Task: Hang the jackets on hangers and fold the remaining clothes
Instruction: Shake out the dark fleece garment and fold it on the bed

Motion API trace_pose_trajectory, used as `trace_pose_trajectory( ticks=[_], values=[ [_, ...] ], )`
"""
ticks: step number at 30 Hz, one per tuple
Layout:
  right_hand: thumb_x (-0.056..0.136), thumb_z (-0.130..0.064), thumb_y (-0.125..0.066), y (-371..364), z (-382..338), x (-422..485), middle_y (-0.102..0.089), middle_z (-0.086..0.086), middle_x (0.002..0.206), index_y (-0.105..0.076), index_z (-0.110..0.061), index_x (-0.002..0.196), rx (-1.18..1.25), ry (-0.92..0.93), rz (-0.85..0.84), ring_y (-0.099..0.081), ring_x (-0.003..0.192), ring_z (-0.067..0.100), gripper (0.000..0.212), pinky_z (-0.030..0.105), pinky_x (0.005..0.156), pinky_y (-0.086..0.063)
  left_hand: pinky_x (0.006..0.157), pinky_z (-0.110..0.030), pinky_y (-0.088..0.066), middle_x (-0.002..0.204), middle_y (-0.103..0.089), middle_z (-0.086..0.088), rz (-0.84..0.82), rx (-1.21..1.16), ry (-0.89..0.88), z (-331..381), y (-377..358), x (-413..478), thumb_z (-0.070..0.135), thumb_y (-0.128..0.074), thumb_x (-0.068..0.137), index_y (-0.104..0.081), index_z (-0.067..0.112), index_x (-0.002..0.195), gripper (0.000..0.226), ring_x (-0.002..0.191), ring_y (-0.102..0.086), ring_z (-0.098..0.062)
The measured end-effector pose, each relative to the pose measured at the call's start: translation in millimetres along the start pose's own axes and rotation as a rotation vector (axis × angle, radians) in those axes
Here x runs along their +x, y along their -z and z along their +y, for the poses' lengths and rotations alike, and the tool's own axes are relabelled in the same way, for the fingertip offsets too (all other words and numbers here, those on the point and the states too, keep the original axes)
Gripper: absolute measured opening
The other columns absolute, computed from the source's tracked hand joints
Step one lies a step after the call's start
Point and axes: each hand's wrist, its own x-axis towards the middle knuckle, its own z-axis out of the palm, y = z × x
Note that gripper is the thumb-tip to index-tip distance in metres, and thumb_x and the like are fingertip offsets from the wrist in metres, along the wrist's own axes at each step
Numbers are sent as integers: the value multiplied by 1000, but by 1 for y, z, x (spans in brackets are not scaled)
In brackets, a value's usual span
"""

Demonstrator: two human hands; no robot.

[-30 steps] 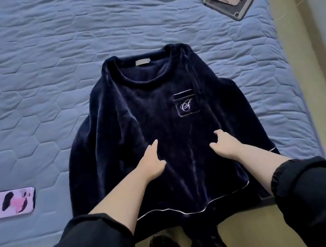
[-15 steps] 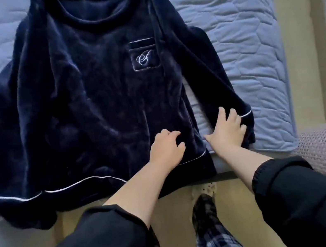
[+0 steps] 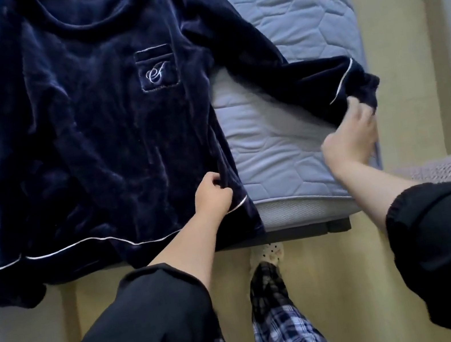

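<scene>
On the quilted bed (image 3: 295,7), a navy velvet top (image 3: 88,119) lies face up, hem overhanging the edge, its outstretched sleeve's cuff (image 3: 352,79) gripped by the right hand (image 3: 351,139), side seam pinched by the left hand (image 3: 212,194); a hard tug could drag the slick fabric floorward

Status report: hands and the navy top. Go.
Left hand pinches navy velvet top near its hem. Right hand grips sleeve cuff, held out sideways. Hem overhangs blue quilted mattress edge; no obstacle seen.

Single head view, steeply downward, close above bed edge (image 3: 300,209)
</scene>
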Motion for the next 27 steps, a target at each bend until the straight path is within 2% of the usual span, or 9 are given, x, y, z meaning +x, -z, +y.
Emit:
trace_pose_trajectory(
  ticks=[2,5,8,11,13,16,17,22,27],
  values=[
    [77,3,-52,-22,-1,-55,-45,16,132,-42,-7,136,-18,277,-410,-43,122,34,61,39,100,-35,59,-29,-45,68,-52,1,-34,-162,59,-4,7,-1,-4,-50,78,-60,15,91,25,63,-48,-16],
    [75,-8,-62,-50,-12,-121,-41,10,136,-28,-17,146,-8,439,-948,-39,125,30,79,37,103,-38,57,-27,-43,71,-54,-6,-75,-388,177,-7,18,-2,-8,-44,73,-63,17,77,31,64,-48,-19],
    [77,-17,-64,-58,-26,-150,-49,9,120,-44,-13,130,29,561,-813,-45,113,32,57,40,94,-41,63,-29,-50,78,-55,-11,-131,-597,270,-7,28,-3,-10,-36,75,-63,13,83,36,72,-53,-23],
    [82,-20,-59,-51,-38,-162,-56,6,113,-48,-14,123,233,521,-725,-52,107,27,43,39,88,-43,49,-22,-46,70,-51,-4,-172,-697,329,-2,38,-10,-9,-33,78,-57,12,75,32,56,-51,-16],
    [85,-14,-53,-43,-52,-167,-59,4,113,-45,-17,129,430,212,-896,-55,103,23,45,36,87,-46,43,-18,-42,68,-49,-2,-215,-727,328,-1,43,-15,-8,-34,79,-52,13,70,29,48,-48,-12],
    [91,-3,-43,-39,-67,-166,-58,8,89,-59,-11,107,831,-454,-1136,-55,82,21,24,32,71,-44,49,-20,-43,73,-47,-2,-294,-756,310,0,48,-20,-6,-34,79,-51,13,74,26,57,-45,-13],
    [92,-5,-45,-41,-67,-164,-59,10,87,-61,-8,103,881,-513,-1156,-55,79,21,20,32,69,-43,51,-20,-44,74,-48,-3,-314,-756,299,0,48,-21,-5,-34,81,-54,12,78,26,59,-45,-14],
    [92,-10,-52,-51,-39,-160,-57,0,72,-65,2,110,649,-547,-882,-53,66,14,25,25,58,-46,61,-23,-43,86,-58,-1,-354,-429,166,-8,44,-22,13,-45,93,-66,21,105,25,72,-51,-13],
    [94,-12,-46,-62,-11,-166,-64,17,96,-64,-4,98,298,-451,-796,-61,97,33,20,33,84,-48,58,0,-38,117,-60,9,-315,129,-64,-43,44,-17,7,-46,89,-54,27,134,49,71,-48,3]
  ],
)
